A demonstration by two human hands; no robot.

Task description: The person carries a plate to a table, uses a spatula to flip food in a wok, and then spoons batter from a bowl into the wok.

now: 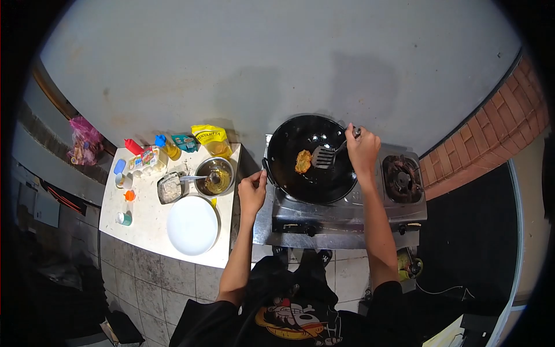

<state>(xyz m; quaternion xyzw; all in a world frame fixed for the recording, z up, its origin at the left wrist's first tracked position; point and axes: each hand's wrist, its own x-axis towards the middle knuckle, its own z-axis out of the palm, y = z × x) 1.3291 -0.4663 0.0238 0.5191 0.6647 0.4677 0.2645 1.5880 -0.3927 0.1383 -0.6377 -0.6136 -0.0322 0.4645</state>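
A black wok (289, 182) sits on the left burner of a metal gas stove. Inside it lies one golden-brown fritter (303, 162), left of centre. My right hand (363, 147) is closed around the handle of a slotted spatula (324, 157), whose flat end is in the wok just right of the fritter. At the wok's left side, my left hand (252, 192) has curled fingers, with the thumb side against the side handle (265, 164).
On the white table (139, 228) at left stand a white plate (192, 225), a metal bowl (222, 186) with a ladle in yellowish batter, a dish of white flour (171, 188), a yellow oil pouch (213, 139) and several bottles. A second burner (403, 179) is at right, beside a brick edge (483, 127).
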